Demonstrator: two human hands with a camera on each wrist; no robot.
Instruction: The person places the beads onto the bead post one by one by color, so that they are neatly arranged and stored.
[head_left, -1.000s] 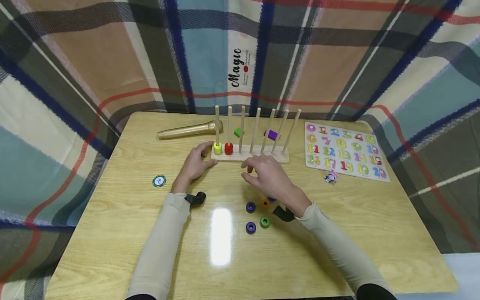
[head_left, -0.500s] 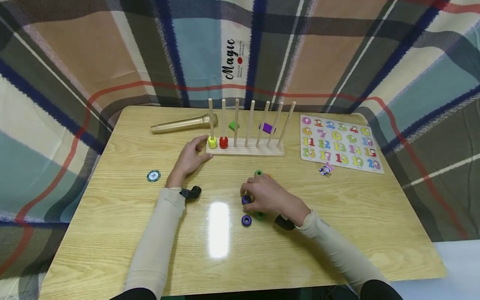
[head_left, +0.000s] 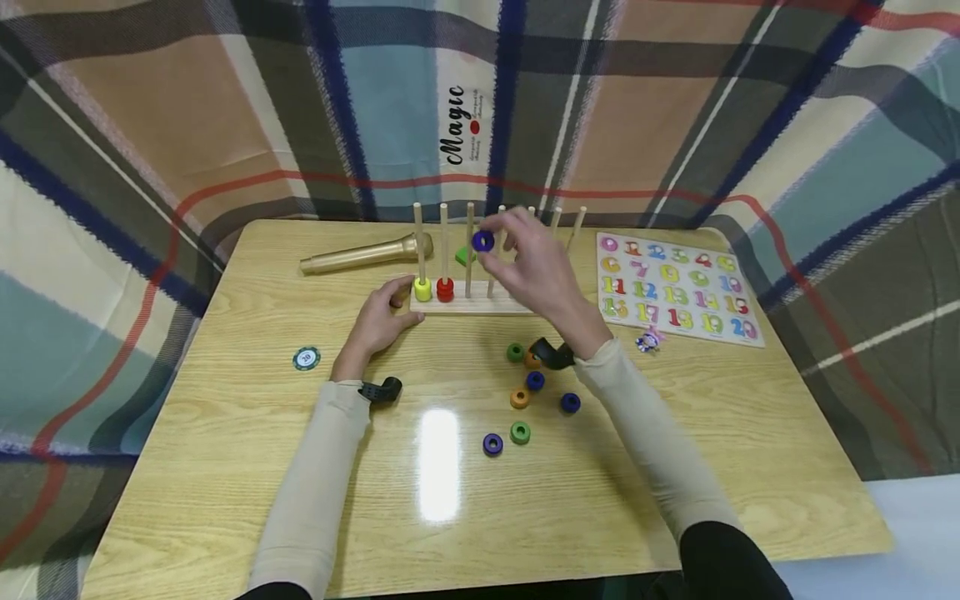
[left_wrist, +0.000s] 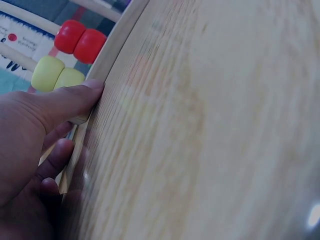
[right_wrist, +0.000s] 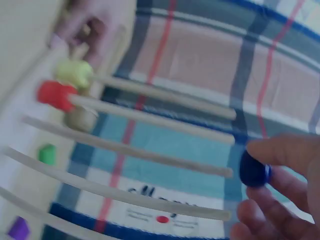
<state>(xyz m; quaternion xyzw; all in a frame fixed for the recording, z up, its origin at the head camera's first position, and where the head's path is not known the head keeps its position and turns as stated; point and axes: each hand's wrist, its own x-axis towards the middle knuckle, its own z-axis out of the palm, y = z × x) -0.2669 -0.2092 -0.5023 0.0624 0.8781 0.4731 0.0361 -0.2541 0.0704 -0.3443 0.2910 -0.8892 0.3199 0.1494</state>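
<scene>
A wooden peg rack (head_left: pixel 472 307) stands on the table, two yellow beads (left_wrist: pixel 47 73) on its leftmost peg and two red beads (left_wrist: pixel 80 42) on the one beside it. My left hand (head_left: pixel 377 325) grips the rack's left end, thumb along the front edge and fingers behind. Between thumb and fingertips, my right hand (head_left: pixel 538 265) pinches a dark blue bead (right_wrist: pixel 254 170). In the right wrist view this bead is just off the tips of the bare pegs; the head view shows it by the upper part of the third peg (head_left: pixel 469 221). My right hand hides parts of the pegs farther right.
Several loose beads lie in front of the rack, among them a green bead (head_left: pixel 515 352) and a blue bead (head_left: pixel 570 403). A gold microphone-shaped stick (head_left: pixel 360 257), green block (right_wrist: pixel 47 154), purple block (right_wrist: pixel 19 228), number board (head_left: pixel 675 287), small figurine (head_left: pixel 648 340) and round chip (head_left: pixel 306 358) surround it.
My right hand went down from the rack to the loose beads, then rose back to the pegs with a blue bead. My left hand has stayed at the rack's end.
</scene>
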